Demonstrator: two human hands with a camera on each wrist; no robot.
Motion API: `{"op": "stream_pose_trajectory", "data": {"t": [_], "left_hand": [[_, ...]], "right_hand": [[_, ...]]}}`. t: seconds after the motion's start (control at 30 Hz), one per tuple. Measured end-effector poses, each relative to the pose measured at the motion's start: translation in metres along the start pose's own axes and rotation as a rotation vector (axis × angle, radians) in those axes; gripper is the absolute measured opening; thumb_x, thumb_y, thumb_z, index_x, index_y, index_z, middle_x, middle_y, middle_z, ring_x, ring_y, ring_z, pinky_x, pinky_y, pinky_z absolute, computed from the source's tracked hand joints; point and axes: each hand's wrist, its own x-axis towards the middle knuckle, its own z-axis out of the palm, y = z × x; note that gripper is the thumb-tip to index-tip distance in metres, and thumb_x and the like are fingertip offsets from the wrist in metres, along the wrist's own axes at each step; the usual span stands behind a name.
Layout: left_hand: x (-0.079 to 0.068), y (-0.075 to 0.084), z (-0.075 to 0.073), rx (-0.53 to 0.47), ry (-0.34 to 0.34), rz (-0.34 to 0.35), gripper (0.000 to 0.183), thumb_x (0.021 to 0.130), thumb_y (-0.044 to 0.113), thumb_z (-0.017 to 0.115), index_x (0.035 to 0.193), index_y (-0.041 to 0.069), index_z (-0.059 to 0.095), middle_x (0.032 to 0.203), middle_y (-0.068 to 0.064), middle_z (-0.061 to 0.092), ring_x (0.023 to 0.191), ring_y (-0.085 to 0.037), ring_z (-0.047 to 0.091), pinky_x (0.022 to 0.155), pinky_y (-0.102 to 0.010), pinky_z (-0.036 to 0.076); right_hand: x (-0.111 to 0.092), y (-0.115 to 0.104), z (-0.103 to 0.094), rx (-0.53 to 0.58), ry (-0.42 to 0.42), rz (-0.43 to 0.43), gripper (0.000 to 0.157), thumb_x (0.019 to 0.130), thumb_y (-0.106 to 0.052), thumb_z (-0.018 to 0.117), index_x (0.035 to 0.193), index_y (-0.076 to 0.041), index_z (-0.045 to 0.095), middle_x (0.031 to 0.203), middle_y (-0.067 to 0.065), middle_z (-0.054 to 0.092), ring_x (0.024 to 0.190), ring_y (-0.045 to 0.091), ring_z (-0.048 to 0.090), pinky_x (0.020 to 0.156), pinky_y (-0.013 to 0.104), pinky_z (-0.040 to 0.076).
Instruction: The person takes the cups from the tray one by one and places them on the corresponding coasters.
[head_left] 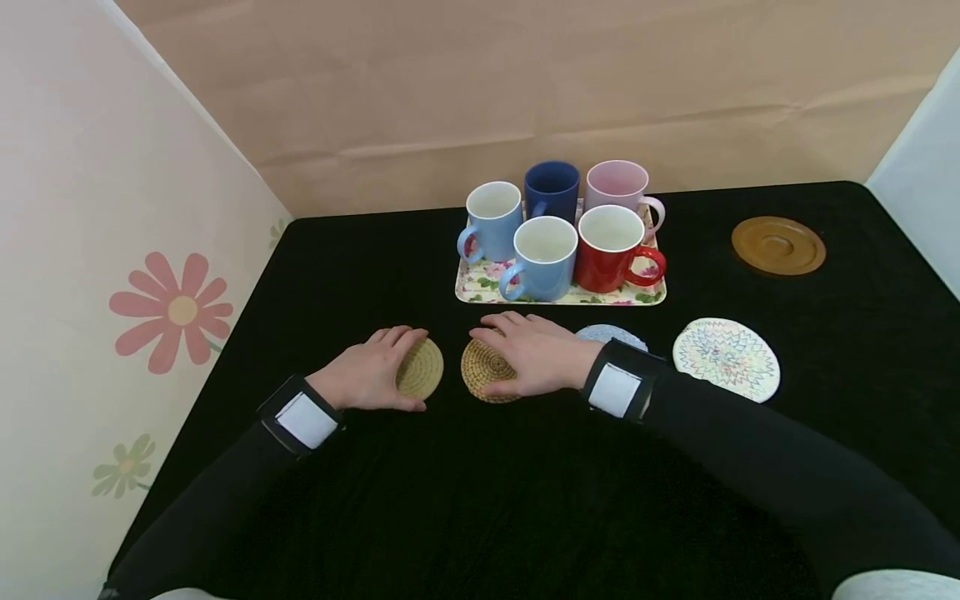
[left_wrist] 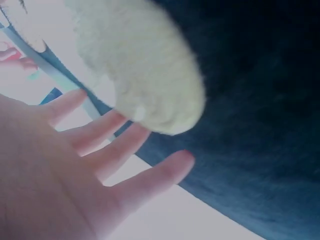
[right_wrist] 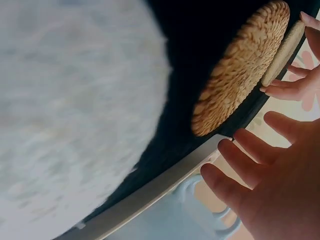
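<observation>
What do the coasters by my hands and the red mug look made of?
Right coaster: matte, probably straw or rattan; coarse braided coils show. Left coaster: matte, perhaps woven fibre; faint rings show. Red mug: likely glazed ceramic, judging by its shine.

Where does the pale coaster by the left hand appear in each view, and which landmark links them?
Head: pale coaster, slightly left of centre.
Left wrist: pale coaster, large, upper middle.
Right wrist: pale coaster, upper right, nearly edge-on.
Shared landmark: left hand, at its edge throughout.

No text, label, brand, number or sign can be read.
</observation>
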Motion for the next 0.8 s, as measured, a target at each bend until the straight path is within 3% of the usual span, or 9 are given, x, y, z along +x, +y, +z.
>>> {"op": "stream_pose_trajectory", "data": {"t": [0.27,0.57,0.8], "left_hand": [[0.012,0.016,-0.024,0.070,-0.104,0.001,0.101,0.074,0.058,0.074,0.150,0.009,0.030,0.148,-0.020,0.035,0.133,-0.039,0.034,0.095,-0.057,0.042],[0.042,0.057,-0.038,0.162,-0.166,0.144,0.102,0.077,0.062,0.071,0.154,0.015,0.025,0.154,-0.020,0.026,0.139,-0.037,0.027,0.102,-0.055,0.037],[0.058,0.083,-0.043,0.186,-0.159,0.242,0.099,0.078,0.062,0.070,0.155,0.018,0.024,0.157,-0.016,0.024,0.141,-0.033,0.025,0.107,-0.052,0.032]], "right_hand": [[-0.025,0.017,-0.001,0.026,0.023,0.005,0.082,0.085,-0.058,0.065,0.148,-0.011,0.039,0.148,0.017,0.039,0.135,0.035,0.035,0.106,0.052,0.033],[-0.062,0.035,-0.005,0.004,0.050,0.027,0.079,0.084,-0.055,0.068,0.144,-0.009,0.045,0.147,0.019,0.040,0.134,0.037,0.037,0.104,0.056,0.034],[-0.094,0.047,-0.006,0.008,0.068,0.052,0.077,0.085,-0.055,0.068,0.143,-0.011,0.046,0.145,0.017,0.043,0.132,0.037,0.039,0.103,0.058,0.035]]}}
